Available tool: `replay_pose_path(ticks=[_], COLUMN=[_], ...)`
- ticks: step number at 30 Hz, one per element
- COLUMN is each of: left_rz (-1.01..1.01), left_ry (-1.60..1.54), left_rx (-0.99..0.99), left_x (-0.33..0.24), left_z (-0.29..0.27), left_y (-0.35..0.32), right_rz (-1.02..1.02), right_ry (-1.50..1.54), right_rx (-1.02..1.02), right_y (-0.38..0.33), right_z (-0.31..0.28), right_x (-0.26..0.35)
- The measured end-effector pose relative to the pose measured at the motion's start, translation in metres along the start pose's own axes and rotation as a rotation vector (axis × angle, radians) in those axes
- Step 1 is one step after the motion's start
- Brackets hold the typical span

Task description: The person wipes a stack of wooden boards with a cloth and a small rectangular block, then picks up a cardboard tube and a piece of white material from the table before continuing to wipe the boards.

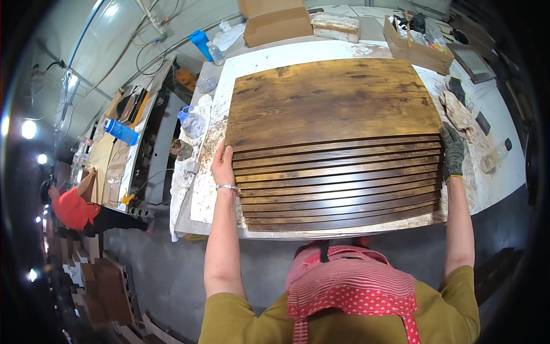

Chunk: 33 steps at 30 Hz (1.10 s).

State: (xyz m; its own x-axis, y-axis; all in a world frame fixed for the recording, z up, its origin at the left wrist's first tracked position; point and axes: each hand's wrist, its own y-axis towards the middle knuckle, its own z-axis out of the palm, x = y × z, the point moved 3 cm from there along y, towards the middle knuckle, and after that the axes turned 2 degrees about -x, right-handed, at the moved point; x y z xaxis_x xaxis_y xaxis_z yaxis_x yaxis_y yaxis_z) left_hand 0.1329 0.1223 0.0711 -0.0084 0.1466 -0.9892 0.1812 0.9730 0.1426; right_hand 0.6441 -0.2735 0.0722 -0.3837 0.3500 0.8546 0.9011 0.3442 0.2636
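A fanned stack of brown wood-grain boards (335,100) lies on the white, stained worktable (201,200) in front of me. The topmost board shows its whole face; below it, the others step toward me as narrow strips. Bare, with a bracelet at the wrist, my left hand (222,165) grips the left edge of the stack, thumb near the top. On the opposite side my right hand (452,150), in a dark grey glove, is pressed around the right edge. Its fingertips are partly hidden by the boards.
At the back stand an open cardboard box (275,26), a blue cup (200,43) and a box of odds and ends (417,49). Stained rags (458,112) and a clear bottle (495,156) lie to the right. A person in red (74,206) works at another bench, far left.
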Motion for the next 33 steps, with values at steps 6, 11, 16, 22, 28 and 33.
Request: replay_pose_path(ticks=[6,11,16,22,28,33], left_rz=[0.004,-0.152,-0.185,-0.201,-0.263,-0.243], left_ry=[0.087,0.119,0.116,0.342,0.463,0.316], left_rx=[0.046,0.040,0.152,0.188,0.133,0.084], left_x=[-0.004,-0.010,0.036,0.082,0.077,0.061], left_z=[-0.009,-0.012,-0.032,-0.056,-0.070,-0.068], left_y=[0.008,-0.011,-0.022,-0.061,-0.097,-0.101], right_rz=[0.042,0.167,0.248,0.320,-0.404,0.033], right_ry=[0.136,0.379,0.299,-0.045,-0.784,-0.378], right_rx=[0.037,0.034,0.112,0.110,0.175,0.061], right_y=[-0.013,-0.035,-0.094,-0.135,-0.166,-0.166], right_z=[0.006,-0.012,-0.024,-0.046,-0.026,-0.037], right_x=[0.022,0.011,-0.036,-0.071,-0.085,-0.016])
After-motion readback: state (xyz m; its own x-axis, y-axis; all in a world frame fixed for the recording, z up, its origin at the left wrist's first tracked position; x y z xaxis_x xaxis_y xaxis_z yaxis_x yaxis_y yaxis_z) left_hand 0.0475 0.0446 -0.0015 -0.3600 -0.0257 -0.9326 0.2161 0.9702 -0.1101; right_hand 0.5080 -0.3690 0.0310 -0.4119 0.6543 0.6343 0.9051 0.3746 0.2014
